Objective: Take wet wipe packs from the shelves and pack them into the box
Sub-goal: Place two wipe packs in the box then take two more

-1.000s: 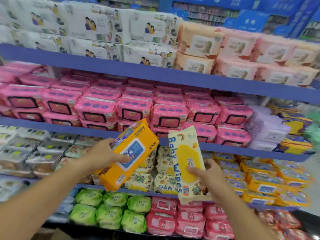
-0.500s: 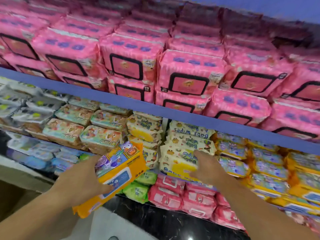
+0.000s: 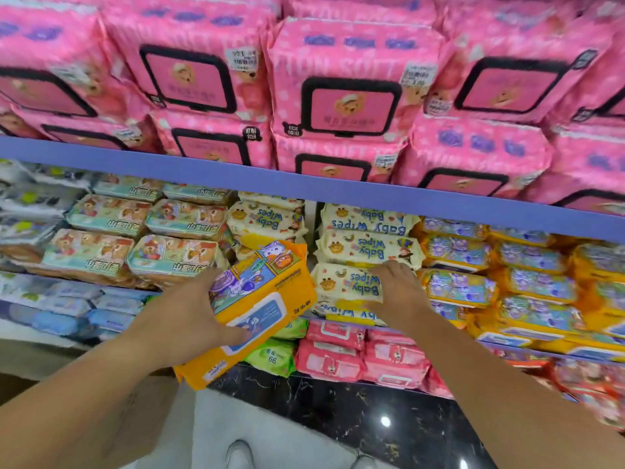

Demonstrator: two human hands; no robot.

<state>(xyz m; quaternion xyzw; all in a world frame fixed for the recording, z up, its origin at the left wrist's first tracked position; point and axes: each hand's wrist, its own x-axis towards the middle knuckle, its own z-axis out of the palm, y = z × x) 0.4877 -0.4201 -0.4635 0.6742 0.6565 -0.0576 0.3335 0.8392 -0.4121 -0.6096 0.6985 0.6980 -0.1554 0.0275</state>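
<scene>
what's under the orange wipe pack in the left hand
Below the orange wipe pack, held off the shelf by the left hand, show green wipe packs and dark marble floor. Anything directly behind is covered.

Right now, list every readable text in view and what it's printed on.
"Baby Wipes", upside down: cream packs on the middle shelf, including the one under the right hand.
"99": green pack on the lower shelf.
Price stickers on the pink packs: too blurred.
Orange pack in the left hand: print too small.

At your feet you have a glossy black marble-patterned floor (image 3: 355,411) and the pale toes of two shoes (image 3: 238,453).
</scene>
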